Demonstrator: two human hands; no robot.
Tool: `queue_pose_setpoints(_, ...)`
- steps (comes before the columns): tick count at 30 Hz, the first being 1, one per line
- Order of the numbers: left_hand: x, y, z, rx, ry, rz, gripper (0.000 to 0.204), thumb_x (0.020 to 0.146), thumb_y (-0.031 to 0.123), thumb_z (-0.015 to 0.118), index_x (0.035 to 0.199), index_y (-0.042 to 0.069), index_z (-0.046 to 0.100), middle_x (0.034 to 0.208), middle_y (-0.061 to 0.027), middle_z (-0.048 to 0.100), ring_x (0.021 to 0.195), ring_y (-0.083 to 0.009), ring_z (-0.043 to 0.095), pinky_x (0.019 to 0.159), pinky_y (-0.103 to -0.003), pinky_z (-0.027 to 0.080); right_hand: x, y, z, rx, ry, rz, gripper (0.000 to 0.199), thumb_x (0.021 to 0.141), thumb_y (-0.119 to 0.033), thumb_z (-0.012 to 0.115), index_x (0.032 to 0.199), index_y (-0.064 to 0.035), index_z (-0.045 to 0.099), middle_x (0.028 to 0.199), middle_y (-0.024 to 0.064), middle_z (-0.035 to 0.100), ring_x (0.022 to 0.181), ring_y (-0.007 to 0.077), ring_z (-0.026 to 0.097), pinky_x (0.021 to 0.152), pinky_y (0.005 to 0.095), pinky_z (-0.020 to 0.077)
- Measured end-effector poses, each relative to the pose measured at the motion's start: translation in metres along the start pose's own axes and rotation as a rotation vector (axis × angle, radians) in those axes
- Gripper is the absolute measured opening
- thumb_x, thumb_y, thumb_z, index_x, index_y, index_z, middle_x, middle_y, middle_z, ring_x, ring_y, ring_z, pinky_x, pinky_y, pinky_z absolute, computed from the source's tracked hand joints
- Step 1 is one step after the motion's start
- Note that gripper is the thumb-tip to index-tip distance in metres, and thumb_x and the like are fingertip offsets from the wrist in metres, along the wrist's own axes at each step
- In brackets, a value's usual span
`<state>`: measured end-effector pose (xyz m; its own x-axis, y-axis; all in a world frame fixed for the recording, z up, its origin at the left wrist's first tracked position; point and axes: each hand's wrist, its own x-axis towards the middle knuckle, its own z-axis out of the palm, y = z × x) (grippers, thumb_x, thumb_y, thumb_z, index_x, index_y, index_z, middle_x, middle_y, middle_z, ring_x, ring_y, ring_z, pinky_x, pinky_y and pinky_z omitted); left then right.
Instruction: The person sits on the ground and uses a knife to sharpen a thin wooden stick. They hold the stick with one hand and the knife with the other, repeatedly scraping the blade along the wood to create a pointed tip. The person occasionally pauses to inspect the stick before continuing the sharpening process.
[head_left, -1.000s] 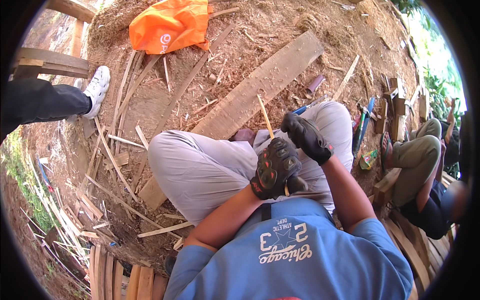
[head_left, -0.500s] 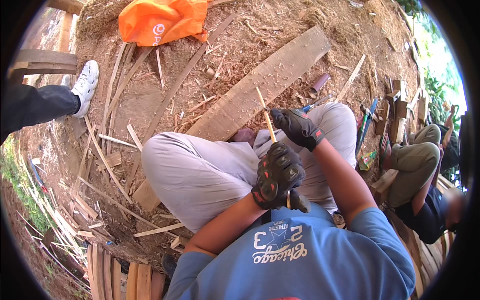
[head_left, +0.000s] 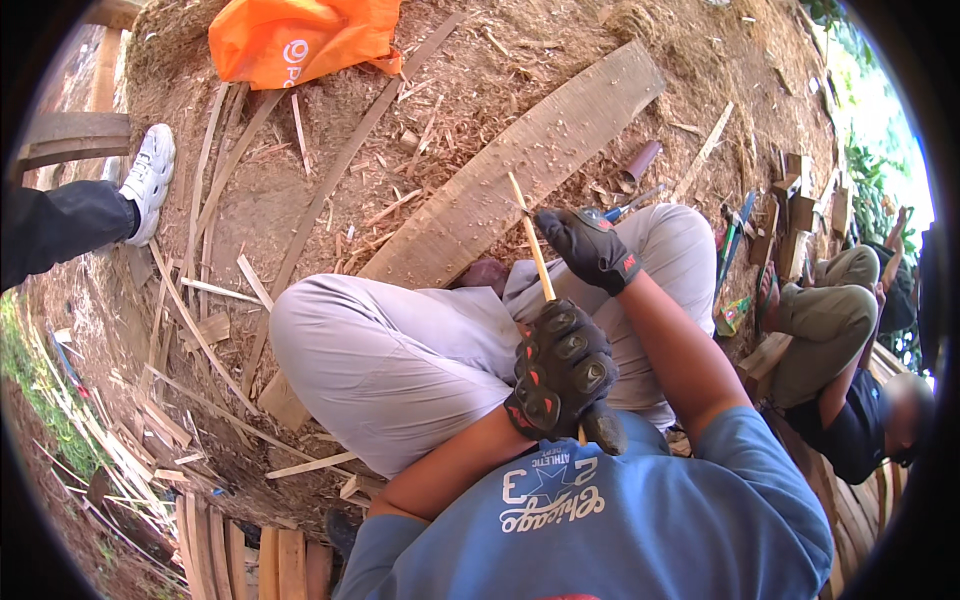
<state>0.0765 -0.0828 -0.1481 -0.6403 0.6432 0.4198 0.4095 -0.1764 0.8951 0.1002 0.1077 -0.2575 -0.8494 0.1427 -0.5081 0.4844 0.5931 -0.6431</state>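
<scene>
My left hand [head_left: 565,365], in a black padded glove with red marks, is closed round a thin pale wooden stick [head_left: 531,232]. The stick slants up and away from my lap, and its lower end shows just below the glove. My right hand [head_left: 588,247], gloved alike, is closed beside the stick's upper part. A small dark tip at its fingers meets the stick; the rest of what it grips is hidden. Beyond the stick lies a broad wooden plank [head_left: 530,150] strewn with shavings, its near end by my crossed legs [head_left: 390,345].
Thin wood strips [head_left: 205,335] litter the ground at left, near another person's white shoe [head_left: 150,180]. An orange bag [head_left: 305,45] lies at the far left. A brown cylinder [head_left: 642,161] and a blue-handled tool [head_left: 625,208] lie past my right hand. Another person [head_left: 845,300] sits at right.
My left hand has shifted slightly toward my body, and a little more of the stick shows between the hands. My right hand has moved slightly left. The whole view has shifted a little.
</scene>
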Motion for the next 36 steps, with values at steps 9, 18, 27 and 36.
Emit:
queue_pose_setpoints(9, -0.004, 0.000, -0.002, 0.017, -0.107, -0.023, 0.028, 0.070, 0.031, 0.073, 0.088, 0.014, 0.060, 0.088, -0.0072, 0.062, 0.087, -0.0336, 0.066, 0.081, -0.053, 0.054, -0.007, 0.010, -0.002, -0.010, -0.039, -0.030, 0.049, 0.109, -0.046, 0.045, 0.131, -0.0109, 0.072, 0.096, 0.0227, 0.073, 0.093, 0.0404, 0.071, 0.081, 0.0492, 0.0536)
queue_pose_setpoints(18, -0.001, 0.000, 0.000, 0.018, -0.040, 0.010, 0.027, 0.069, 0.031, 0.074, 0.083, 0.012, 0.059, 0.084, -0.0080, 0.062, 0.083, -0.0343, 0.065, 0.081, -0.053, 0.055, -0.004, 0.008, -0.001, -0.002, -0.014, -0.037, 0.052, 0.109, -0.049, 0.045, 0.127, -0.0095, 0.074, 0.095, 0.0231, 0.073, 0.092, 0.0417, 0.070, 0.081, 0.0504, 0.0531)
queue_pose_setpoints(27, -0.006, -0.001, 0.003, -0.006, -0.006, 0.000, 0.025, 0.072, 0.029, 0.072, 0.082, 0.011, 0.058, 0.082, -0.0082, 0.061, 0.079, -0.0345, 0.064, 0.079, -0.054, 0.054, -0.001, 0.006, -0.004, -0.012, -0.121, -0.041, 0.058, 0.108, -0.054, 0.040, 0.117, -0.0080, 0.074, 0.094, 0.0241, 0.071, 0.091, 0.0438, 0.069, 0.081, 0.0507, 0.0526)
queue_pose_setpoints(36, -0.014, -0.004, 0.003, -0.031, -0.019, -0.025, 0.036, 0.068, 0.043, 0.068, 0.088, 0.014, 0.061, 0.091, -0.0091, 0.060, 0.090, -0.0353, 0.061, 0.088, -0.055, 0.049, 0.003, 0.019, 0.011, -0.003, -0.046, -0.031, 0.052, 0.107, -0.047, 0.044, 0.128, -0.0082, 0.071, 0.108, 0.0241, 0.073, 0.102, 0.0429, 0.070, 0.088, 0.0507, 0.0537)
